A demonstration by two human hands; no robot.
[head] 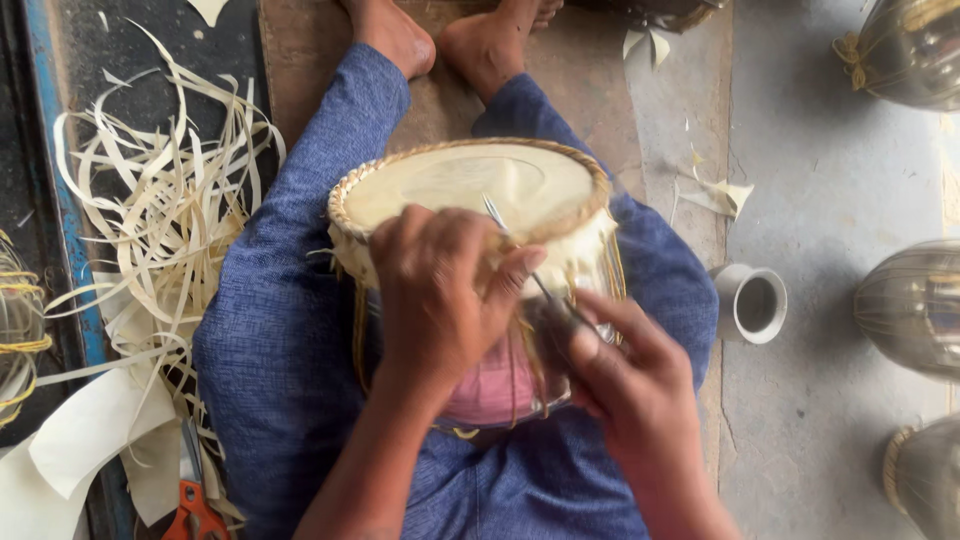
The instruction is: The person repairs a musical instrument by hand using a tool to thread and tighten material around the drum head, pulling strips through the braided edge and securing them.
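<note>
Your left hand (435, 290) clamps the drum (470, 200), right hand (630, 385) pinching the needle (520, 255); a slip could stab your thumb.

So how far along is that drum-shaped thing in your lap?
The pale skin head already sits on the drum, with a woven rim around it. Right now the left hand steadies the side while the right hand works a thin metal tool at the rim. Loose strips lie unused on the floor; how much lacing remains is hidden.

Soft, even daylight, faint shadows; hands slightly motion-blurred, right edge washed out.
</note>
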